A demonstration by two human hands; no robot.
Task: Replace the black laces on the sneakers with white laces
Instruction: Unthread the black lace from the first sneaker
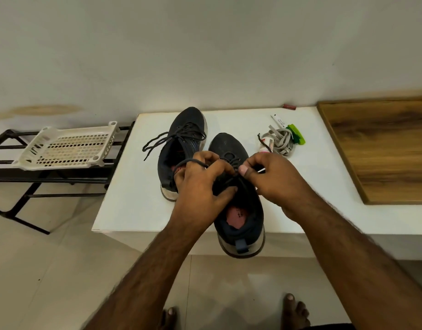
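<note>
Two dark sneakers stand on a white table (124, 210). The far sneaker (181, 148) lies at the left, its black lace (157, 141) loose and spilling over the side. The near sneaker (240, 210) points away from me, heel over the table's front edge. My left hand (200, 186) grips the near sneaker's black lace (231, 160) by its loop, thumb on the tongue. My right hand (269, 179) pinches the same lace over the eyelets. A bundle of white laces (280, 141) lies at the back right.
Green packaging (296, 134) and a small white tube (279, 120) sit beside the white laces. A wooden board (383, 148) covers the right end of the table. A white plastic basket (69, 146) rests on a black metal rack (14, 172) at the left. My bare feet stand below.
</note>
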